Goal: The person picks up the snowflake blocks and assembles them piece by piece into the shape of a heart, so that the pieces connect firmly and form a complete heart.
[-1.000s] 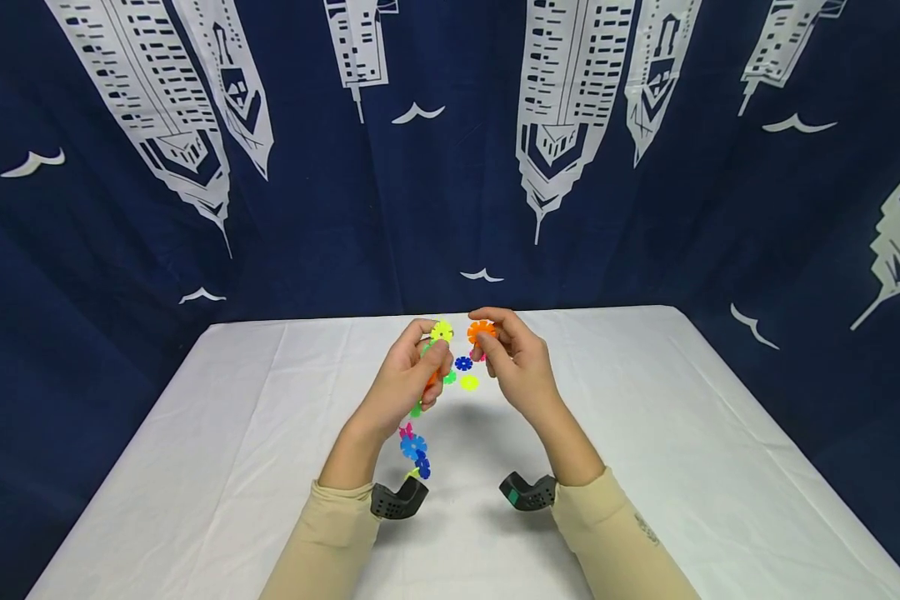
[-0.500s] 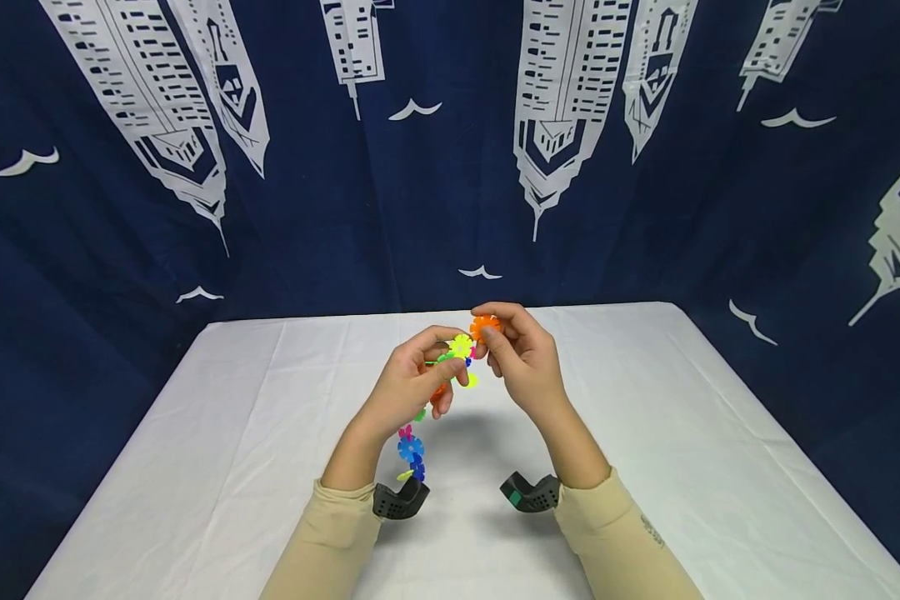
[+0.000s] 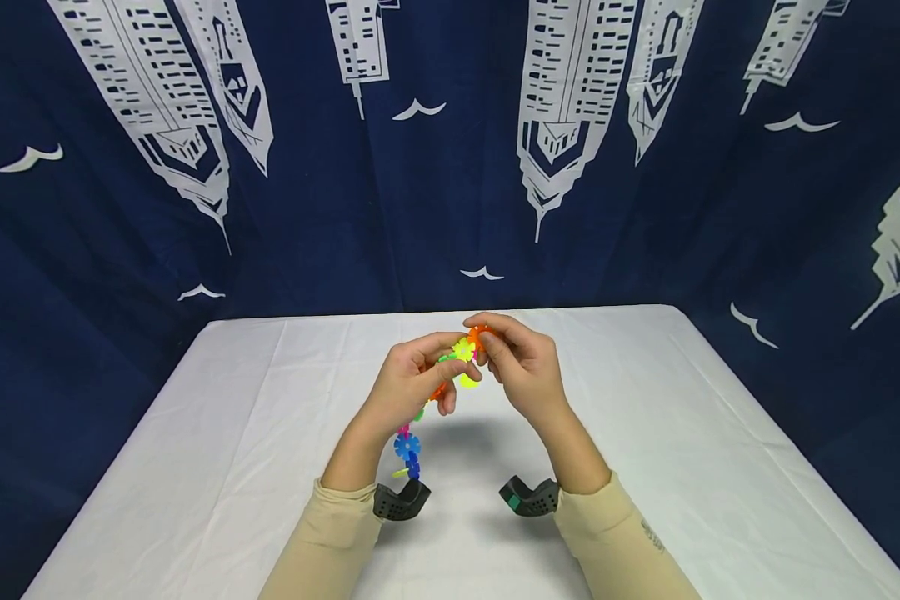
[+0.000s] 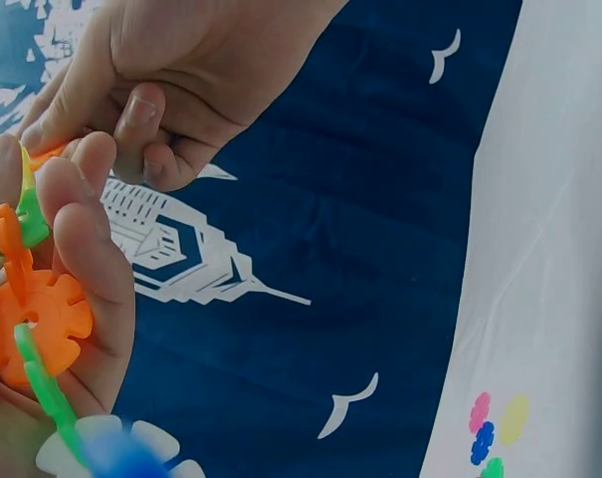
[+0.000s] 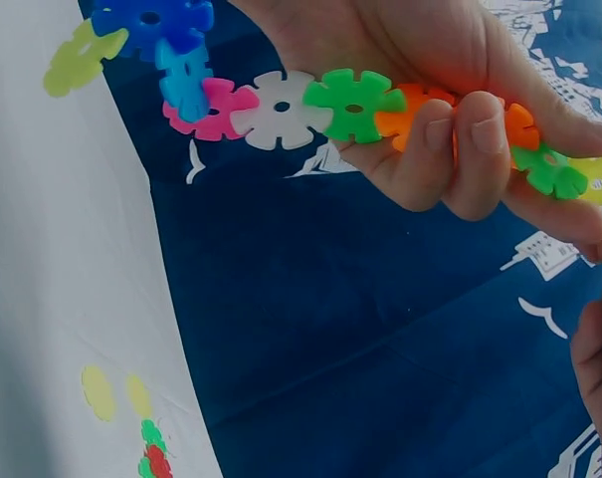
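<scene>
Slotted-disc chain [image 5: 354,105] hangs from the left hand [image 3: 411,382] above the white table [image 3: 615,433], trailing toward 7 o'clock in the head view; its upper end is a yellow disc [image 3: 463,350], pinched by the left thumb and forefinger while other fingers curl against the links; the right hand [image 3: 523,368] pinches a single orange disc [image 3: 477,335], at about 2 o'clock from the yellow one; the two seem to meet, though I cannot tell whether their slots engage.

To join them well, I would turn one disc crosswise to the other, line slot up with slot, then push straight toward 8 o'clock; gripping close to the joint should stop the thin rims bending and the dangling links twisting it askew.

Each link is a flat, bright, petalled round with a small central hole; from the yellow end, the right wrist view shows green, orange, green, whitish, pink and blues, finishing in a pale yellow disc [image 5: 85,57] near 10 o'clock; some links stand edge-on to their neighbours.
</scene>
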The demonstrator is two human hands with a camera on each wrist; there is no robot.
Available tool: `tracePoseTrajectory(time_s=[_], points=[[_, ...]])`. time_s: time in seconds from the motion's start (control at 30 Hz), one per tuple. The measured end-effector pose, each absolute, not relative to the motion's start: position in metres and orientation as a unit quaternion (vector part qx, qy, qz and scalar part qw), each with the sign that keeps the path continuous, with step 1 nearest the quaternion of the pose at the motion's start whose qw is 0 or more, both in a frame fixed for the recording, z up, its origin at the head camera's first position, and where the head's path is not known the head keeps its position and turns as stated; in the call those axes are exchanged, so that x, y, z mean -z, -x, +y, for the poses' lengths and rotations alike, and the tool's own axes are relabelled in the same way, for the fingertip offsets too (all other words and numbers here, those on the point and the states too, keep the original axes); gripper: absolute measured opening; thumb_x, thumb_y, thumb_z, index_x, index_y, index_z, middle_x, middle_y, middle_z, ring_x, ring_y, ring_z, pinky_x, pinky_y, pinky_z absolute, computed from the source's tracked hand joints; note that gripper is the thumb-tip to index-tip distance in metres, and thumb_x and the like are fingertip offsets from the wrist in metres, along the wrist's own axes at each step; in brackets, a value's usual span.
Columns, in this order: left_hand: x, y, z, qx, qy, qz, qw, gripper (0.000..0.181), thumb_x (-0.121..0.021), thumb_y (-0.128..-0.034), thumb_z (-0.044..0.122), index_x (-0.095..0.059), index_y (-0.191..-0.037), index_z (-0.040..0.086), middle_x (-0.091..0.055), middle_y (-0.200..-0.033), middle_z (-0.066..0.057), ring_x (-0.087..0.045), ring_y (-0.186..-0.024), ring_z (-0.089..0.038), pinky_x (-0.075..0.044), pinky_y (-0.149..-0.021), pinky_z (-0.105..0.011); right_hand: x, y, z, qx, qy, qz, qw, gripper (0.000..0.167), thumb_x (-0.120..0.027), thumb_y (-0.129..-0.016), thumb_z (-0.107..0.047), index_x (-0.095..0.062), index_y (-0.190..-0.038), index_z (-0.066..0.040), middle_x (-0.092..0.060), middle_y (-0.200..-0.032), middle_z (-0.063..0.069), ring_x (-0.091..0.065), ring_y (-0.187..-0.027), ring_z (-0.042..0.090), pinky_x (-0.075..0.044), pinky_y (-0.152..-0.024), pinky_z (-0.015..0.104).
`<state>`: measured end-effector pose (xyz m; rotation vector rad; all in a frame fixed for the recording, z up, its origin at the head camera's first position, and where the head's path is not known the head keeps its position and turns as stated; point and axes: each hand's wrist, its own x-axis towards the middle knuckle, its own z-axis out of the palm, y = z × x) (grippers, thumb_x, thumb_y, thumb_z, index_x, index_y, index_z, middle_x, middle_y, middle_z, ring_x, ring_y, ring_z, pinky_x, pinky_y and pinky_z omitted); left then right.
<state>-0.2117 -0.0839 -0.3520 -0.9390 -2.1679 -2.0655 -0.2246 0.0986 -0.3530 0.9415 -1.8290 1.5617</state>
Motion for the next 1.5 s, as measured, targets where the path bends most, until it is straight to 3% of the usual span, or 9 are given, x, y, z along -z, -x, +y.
tracePoseTrajectory(time_s=[0.4, 0.83, 1.07, 1.33, 1.5], points=[[0.347, 0.207, -0.082, 0.638, 0.300, -0.709, 0.010, 0.024, -0.063, -0.0973, 0.012, -0.065, -0.120, 0.003, -0.068, -0.085, -0.028, -0.053, -0.043, -0.017, -0.043, -0.043, -0.023, 0.351, 0.224, 0.094, -0.560, -0.367, -0.671, 0.318, 0.020, -0.060, -0.090, 0.013, -0.069, -0.104, 0.003, -0.058, -0.069, 0.010, -0.048, -0.057, 0.011, -0.042, -0.050, 0.018], [0.343, 0.204, -0.084, 0.601, 0.309, -0.737, 0.010, 0.024, -0.064, -0.0960, 0.009, -0.066, -0.119, 0.003, -0.069, -0.079, -0.016, -0.047, -0.042, -0.018, -0.038, -0.044, -0.024, 0.348, 0.222, 0.098, -0.534, -0.398, -0.688, 0.290, 0.021, -0.060, -0.091, 0.012, -0.071, -0.103, -0.001, -0.057, -0.071, 0.007, -0.049, -0.061, 0.013, -0.045, -0.052, 0.019], [0.346, 0.206, -0.083, 0.607, 0.305, -0.734, 0.003, 0.023, -0.064, -0.0962, 0.012, -0.066, -0.118, 0.005, -0.071, -0.083, -0.016, -0.049, -0.044, -0.018, -0.042, -0.045, -0.025, 0.347, 0.224, 0.104, -0.516, -0.391, -0.713, 0.269, 0.021, -0.061, -0.092, 0.009, -0.070, -0.105, -0.005, -0.060, -0.072, 0.005, -0.049, -0.057, 0.012, -0.044, -0.051, 0.020], [0.347, 0.209, -0.083, 0.615, 0.268, -0.742, -0.004, 0.052, -0.065, -0.0965, 0.010, -0.047, -0.144, 0.017, -0.073, -0.089, -0.015, -0.055, -0.048, -0.019, -0.050, -0.048, -0.025, 0.347, 0.222, 0.106, -0.520, -0.362, -0.746, 0.205, 0.024, -0.068, -0.091, 0.001, -0.067, -0.114, -0.007, -0.066, -0.083, 0.007, -0.056, -0.058, 0.011, -0.051, -0.054, 0.023], [0.345, 0.210, -0.084, 0.606, 0.264, -0.750, -0.016, 0.057, -0.068, -0.0945, 0.011, -0.045, -0.146, 0.017, -0.069, -0.090, -0.014, -0.062, -0.058, -0.026, -0.055, -0.059, -0.031, 0.345, 0.222, 0.108, -0.534, -0.365, -0.740, 0.186, 0.015, -0.069, -0.090, 0.003, -0.064, -0.103, -0.004, -0.064, -0.079, 0.008, -0.058, -0.059, 0.012, -0.052, -0.056, 0.024]])
